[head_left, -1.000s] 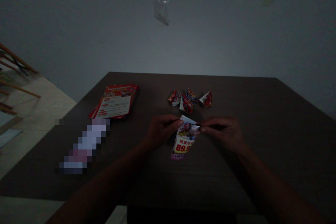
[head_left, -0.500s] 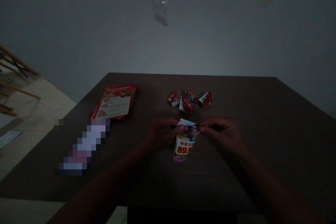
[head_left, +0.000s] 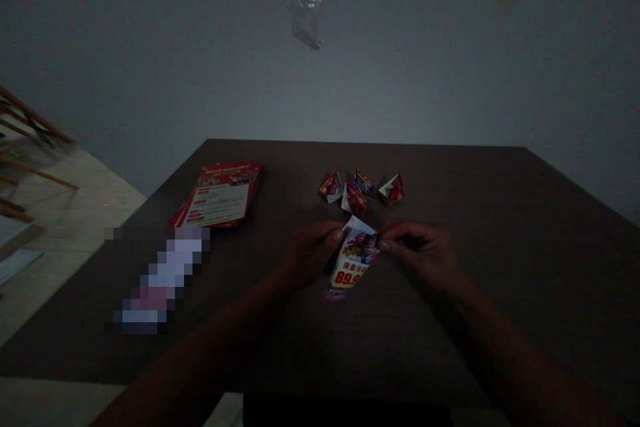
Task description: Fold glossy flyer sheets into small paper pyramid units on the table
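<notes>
A printed paper strip (head_left: pixel 351 263), partly folded, is held between my two hands above the table. It carries large red figures on yellow, and a white corner sticks up at its top. My left hand (head_left: pixel 311 252) pinches its upper left edge between thumb and fingers. On the other side, my right hand (head_left: pixel 423 250) pinches the upper right edge with thumb and forefinger. Just beyond lie several folded paper pieces, among them a red and white one (head_left: pixel 354 199) in front and another (head_left: pixel 393 189) at the right.
A stack of red and white leaflets (head_left: pixel 220 197) lies at the table's left. Nearer me is a long blurred-out item (head_left: pixel 163 280). The dark table (head_left: pixel 465 180) meets a pale wall (head_left: pixel 425 73), where a clear plastic piece (head_left: pixel 306 7) hangs. Wooden legs (head_left: pixel 37 120) show at far left.
The strip's lower end has swung slightly up and to the left, and its white top corner stands higher. My left thumb has shifted back toward the strip's left edge.
</notes>
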Tool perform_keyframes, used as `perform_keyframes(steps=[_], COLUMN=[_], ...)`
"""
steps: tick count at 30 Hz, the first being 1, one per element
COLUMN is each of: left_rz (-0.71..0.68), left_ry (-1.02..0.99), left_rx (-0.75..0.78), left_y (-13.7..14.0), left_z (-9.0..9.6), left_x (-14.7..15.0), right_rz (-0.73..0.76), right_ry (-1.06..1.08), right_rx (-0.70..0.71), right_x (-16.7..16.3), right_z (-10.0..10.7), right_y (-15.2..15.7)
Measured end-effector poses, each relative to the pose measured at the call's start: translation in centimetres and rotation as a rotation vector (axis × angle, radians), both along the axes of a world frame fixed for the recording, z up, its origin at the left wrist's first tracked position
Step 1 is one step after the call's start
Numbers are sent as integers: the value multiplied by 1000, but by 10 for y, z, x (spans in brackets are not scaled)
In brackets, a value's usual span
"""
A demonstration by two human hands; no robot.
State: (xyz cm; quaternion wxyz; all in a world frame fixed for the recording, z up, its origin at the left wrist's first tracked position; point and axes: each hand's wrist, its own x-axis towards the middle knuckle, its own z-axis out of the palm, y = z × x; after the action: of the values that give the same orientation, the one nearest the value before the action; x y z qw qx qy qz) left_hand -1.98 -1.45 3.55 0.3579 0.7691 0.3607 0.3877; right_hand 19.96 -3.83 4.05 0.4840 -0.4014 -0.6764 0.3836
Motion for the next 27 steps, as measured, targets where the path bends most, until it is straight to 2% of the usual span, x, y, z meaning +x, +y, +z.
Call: perform_keyframes(steps=[4, 9, 16, 21, 27], left_rz=[-74, -52, -146, -212, -256], left_ry=[-16, 50, 58, 79, 93], left_rx=[3, 13, -4, 28, -1], left_y=[-1, -2, -3, -3, -3], left_z=[-1, 2, 1, -1, -3], left_x=[0, 1, 0, -2, -3], right_rz=[-17, -43, -70, -97, -91], right_ry=[9, 43, 89, 93, 78], right_rx=[-8, -12, -38, -32, -16], right_x=[-2, -3, -2, -3, -4], right_z=[1, -1, -6, -3, 0], right_y=[-1, -2, -1, -3, -3])
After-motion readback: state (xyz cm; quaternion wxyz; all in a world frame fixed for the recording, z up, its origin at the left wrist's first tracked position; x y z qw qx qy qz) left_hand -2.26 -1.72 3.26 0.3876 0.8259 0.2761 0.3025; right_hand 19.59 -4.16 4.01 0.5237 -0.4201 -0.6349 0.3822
